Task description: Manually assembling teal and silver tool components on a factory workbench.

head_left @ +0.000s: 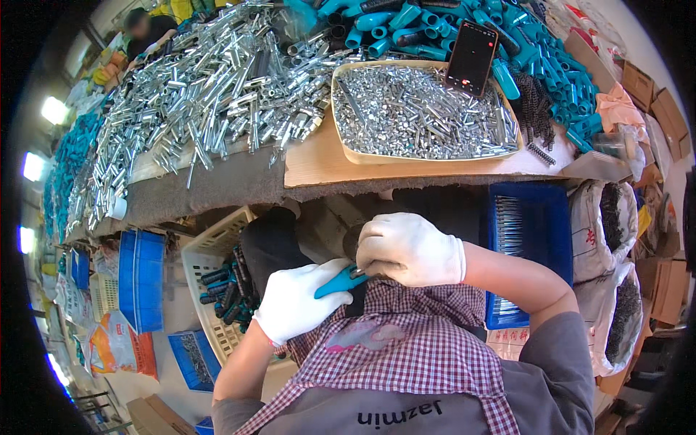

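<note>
My left hand, in a white glove, is closed around a teal plastic handle above my lap. A small piece of bare metal shows at the handle's right end. My right hand, also gloved in white, is curled with its fingertips right at that end. What its fingers pinch is hidden by the glove. Beyond my hands, a cream tray full of small metal pins and rods sits on the bench. Long silver metal rods and tubes lie heaped to its left.
More teal handles are piled behind the tray, with a phone propped up. To my right stands a blue bin with rows of thin metal rods. At left, a cream basket holds teal-and-black handles. Sacks stand far right.
</note>
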Tool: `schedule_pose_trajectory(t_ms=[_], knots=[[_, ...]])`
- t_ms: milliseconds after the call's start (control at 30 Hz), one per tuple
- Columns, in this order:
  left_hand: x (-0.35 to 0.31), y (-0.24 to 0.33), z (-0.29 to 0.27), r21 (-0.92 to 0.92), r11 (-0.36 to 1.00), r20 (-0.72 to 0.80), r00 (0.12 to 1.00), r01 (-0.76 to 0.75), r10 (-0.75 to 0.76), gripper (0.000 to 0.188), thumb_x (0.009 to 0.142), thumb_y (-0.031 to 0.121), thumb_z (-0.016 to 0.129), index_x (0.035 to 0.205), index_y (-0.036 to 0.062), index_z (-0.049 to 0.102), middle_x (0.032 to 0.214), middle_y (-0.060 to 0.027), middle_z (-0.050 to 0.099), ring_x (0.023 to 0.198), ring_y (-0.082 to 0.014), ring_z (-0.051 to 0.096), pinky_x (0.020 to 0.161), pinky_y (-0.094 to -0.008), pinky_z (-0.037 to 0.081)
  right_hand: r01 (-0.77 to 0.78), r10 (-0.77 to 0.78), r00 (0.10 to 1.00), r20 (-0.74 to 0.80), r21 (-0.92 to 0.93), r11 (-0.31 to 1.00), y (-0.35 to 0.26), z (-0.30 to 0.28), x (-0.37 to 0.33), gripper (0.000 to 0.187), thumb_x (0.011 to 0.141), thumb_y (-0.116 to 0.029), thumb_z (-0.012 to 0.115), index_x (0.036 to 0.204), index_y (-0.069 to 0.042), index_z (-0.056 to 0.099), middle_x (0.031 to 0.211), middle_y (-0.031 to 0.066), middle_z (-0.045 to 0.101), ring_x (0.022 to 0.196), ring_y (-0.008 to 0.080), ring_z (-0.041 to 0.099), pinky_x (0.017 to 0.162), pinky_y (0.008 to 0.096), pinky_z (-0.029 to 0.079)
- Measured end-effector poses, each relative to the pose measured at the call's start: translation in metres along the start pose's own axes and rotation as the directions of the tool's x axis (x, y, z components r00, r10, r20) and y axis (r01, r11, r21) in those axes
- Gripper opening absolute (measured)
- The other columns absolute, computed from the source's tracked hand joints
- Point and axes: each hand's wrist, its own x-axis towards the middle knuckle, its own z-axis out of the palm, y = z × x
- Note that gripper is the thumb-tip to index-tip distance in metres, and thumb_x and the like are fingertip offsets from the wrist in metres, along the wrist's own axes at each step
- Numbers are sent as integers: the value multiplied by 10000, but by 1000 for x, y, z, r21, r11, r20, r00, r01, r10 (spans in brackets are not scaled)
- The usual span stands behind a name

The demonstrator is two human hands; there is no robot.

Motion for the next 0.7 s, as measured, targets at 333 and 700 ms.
schedule_pose_trajectory(t_ms=[333,700], knots=[[5,-2,2,48,999,110,994,1,-7,428,810,365,718,1165,133,666,866,-102,710,802,-293,696,694,-379,554,-3,3,1000,-12,-36,999,5,15,-9,117,762,-176,711,845,-126,645,848,56,582,858,269,617,764,400,516],[2,0,17,77,996,124,991,-52,42,347,800,370,728,1046,128,690,781,-105,686,722,-306,685,626,-397,543,-167,323,847,422,-366,916,-39,7,22,146,786,-102,600,865,1,666,840,201,678,801,362,697,704,456,557]])
